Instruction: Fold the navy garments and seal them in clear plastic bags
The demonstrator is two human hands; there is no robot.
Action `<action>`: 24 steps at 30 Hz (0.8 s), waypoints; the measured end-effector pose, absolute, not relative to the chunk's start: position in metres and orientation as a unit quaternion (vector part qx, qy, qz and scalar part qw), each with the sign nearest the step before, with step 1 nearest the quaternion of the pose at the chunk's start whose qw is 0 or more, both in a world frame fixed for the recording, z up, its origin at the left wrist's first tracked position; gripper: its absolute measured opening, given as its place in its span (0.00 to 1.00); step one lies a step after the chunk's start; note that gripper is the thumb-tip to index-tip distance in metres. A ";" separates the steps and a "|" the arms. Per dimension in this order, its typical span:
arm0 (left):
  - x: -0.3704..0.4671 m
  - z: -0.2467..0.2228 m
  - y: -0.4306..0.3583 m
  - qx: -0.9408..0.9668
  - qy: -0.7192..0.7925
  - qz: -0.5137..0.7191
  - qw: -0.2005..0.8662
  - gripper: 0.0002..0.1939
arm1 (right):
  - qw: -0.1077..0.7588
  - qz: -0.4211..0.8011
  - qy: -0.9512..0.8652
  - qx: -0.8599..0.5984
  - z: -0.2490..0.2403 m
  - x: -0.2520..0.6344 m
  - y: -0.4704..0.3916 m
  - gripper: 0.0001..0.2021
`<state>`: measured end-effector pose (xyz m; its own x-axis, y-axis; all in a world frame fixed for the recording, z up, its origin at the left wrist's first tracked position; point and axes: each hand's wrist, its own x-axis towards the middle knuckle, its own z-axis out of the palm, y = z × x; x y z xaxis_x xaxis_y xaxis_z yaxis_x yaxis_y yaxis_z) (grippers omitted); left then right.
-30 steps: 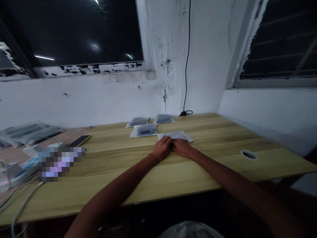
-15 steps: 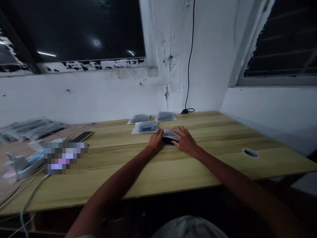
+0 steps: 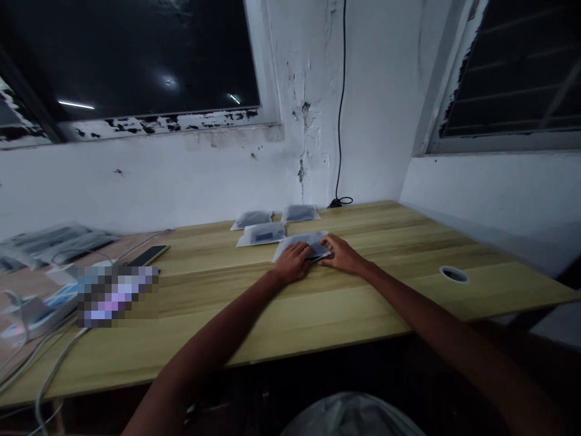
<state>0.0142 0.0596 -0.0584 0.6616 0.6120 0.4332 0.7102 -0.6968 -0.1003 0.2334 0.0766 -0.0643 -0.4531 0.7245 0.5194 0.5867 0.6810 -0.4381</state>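
A translucent frosted bag [image 3: 293, 240] with something dark inside lies on the wooden table [image 3: 363, 315], under my hands. My left hand [image 3: 294, 263] rests on the bag's near left part, fingers lying over it. At the bag's right end, my right hand [image 3: 340, 254] has its thumb and fingers bent around the edge, gripping it. Just behind are three similar bags: one close by [image 3: 262, 234], one at the back left [image 3: 252, 220] and one at the back right [image 3: 301, 212].
At the left are a phone [image 3: 149, 255], a power strip [image 3: 40, 324] with plugs and cables, a blurred-out object [image 3: 118, 297] and a pile of bags [image 3: 49, 242]. A black cable [image 3: 340, 121] hangs down the wall. A round hole [image 3: 454, 275] is at the right.
The bag under my hands now shows more of its frosted surface and reaches further left. My left hand has moved onto it, and my right hand's fingers have curled at its right end.
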 end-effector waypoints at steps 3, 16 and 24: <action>0.017 -0.060 0.062 -0.899 -0.388 -0.170 0.111 0.14 | 0.325 0.081 -0.887 -0.319 -0.062 0.234 0.073 0.13; 0.013 -0.069 0.065 -0.909 -0.338 -0.214 0.117 0.10 | 0.352 -0.075 -0.890 -0.282 -0.078 0.222 0.075 0.04; 0.026 -0.071 0.060 -0.916 -0.290 -0.193 0.199 0.12 | 0.382 -0.007 -0.886 -0.262 -0.073 0.223 0.075 0.08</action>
